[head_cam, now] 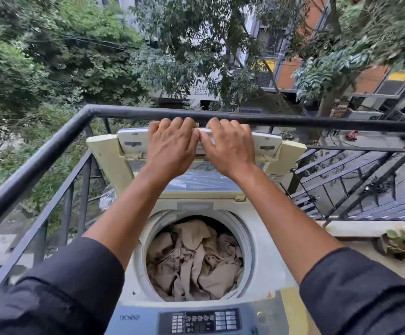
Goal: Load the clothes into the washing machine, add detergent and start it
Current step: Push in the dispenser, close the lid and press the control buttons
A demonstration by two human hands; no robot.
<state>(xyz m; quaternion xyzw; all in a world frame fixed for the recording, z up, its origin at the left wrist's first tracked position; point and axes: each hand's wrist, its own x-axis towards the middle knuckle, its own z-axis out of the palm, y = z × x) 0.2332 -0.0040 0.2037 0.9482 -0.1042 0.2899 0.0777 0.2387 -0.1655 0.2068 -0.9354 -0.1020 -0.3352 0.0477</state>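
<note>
Behind the balcony railing (162,114), trees are filling the view; the left hand (172,146) and right hand (228,148) are curling their fingers over the raised lid (266,141); beige clothes (194,259) are lying in the drum; the lid-closing step is probably in hand, calling next for lowering it and then using the control panel (199,321).

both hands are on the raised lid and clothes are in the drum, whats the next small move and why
Probably swing the lid down toward closing: both the left hand and right hand grip its top edge, and the beige clothes already fill the drum. Whether detergent is in cannot be told.
</note>
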